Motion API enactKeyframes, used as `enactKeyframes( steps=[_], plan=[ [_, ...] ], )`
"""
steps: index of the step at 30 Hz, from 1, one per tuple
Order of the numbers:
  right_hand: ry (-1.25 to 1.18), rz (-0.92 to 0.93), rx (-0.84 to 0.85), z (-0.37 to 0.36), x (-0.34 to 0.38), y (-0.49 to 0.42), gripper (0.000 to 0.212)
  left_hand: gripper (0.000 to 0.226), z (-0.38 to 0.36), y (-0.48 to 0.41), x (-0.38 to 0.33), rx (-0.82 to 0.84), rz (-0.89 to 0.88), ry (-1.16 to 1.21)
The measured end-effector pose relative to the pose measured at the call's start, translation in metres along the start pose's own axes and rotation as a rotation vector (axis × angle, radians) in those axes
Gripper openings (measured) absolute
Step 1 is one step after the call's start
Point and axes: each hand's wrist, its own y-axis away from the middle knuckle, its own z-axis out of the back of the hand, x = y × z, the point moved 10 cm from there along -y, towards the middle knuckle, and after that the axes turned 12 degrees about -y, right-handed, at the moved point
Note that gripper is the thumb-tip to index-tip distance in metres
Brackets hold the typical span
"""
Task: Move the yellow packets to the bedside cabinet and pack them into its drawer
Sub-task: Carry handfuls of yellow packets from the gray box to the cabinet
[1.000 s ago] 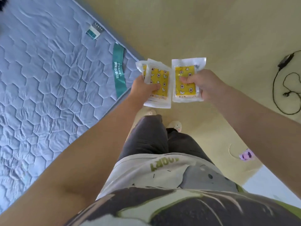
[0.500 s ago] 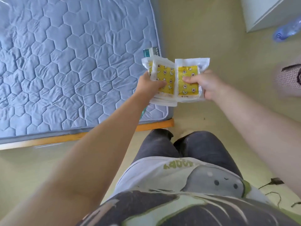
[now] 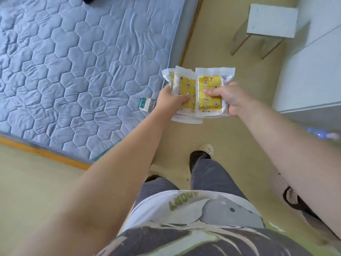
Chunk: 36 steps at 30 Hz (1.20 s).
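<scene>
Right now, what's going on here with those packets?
A person stands on the tan floor beside a quilted blue-grey mattress. The left hand grips a stack of yellow patterned packets in clear plastic wrappers. The right hand pinches a single matching packet right beside the stack. A small white cabinet on legs stands ahead to the right, and no packet has reached it yet.

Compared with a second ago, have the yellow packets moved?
Yes: the yellow packets have been carried much nearer the mattress label, now just right of it.
</scene>
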Motion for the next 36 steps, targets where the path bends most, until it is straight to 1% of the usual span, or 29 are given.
enactKeyframes(
  steps=[3, 4, 9, 13, 17, 21, 25, 31, 36],
  plan=[
    [-0.034, -0.014, 0.065, 0.022, 0.044, -0.023, 0.02, 0.034, -0.021, -0.016, -0.048, -0.03, -0.004, 0.009],
    [-0.034, -0.019, 0.08, 0.027, 0.058, -0.03, 0.018, 0.035, -0.026, -0.022, -0.061, -0.036, -0.005, 0.007],
    [-0.038, -0.033, 0.129, 0.034, 0.124, -0.074, 0.014, 0.027, -0.03, -0.066, -0.129, -0.058, -0.048, -0.079],
    [-0.039, -0.02, 0.127, 0.032, 0.193, -0.124, 0.012, 0.03, -0.025, -0.126, -0.195, -0.077, -0.082, -0.105],
    [-0.033, 0.005, 0.13, 0.024, 0.283, -0.188, 0.012, 0.034, -0.016, -0.213, -0.273, -0.056, -0.097, -0.157],
    [-0.039, 0.034, 0.081, 0.014, 0.391, -0.251, 0.013, 0.033, -0.004, -0.302, -0.374, -0.025, -0.118, -0.227],
    [-0.053, 0.047, 0.028, 0.013, 0.492, -0.302, 0.012, 0.033, -0.005, -0.375, -0.479, 0.025, -0.163, -0.244],
    [-0.058, 0.117, -0.049, 0.052, 0.635, -0.386, 0.013, 0.035, -0.042, -0.482, -0.61, 0.072, -0.194, -0.229],
    [-0.082, 0.156, -0.046, 0.098, 0.751, -0.478, 0.013, 0.032, -0.084, -0.583, -0.722, 0.093, -0.187, -0.165]
  ],
)
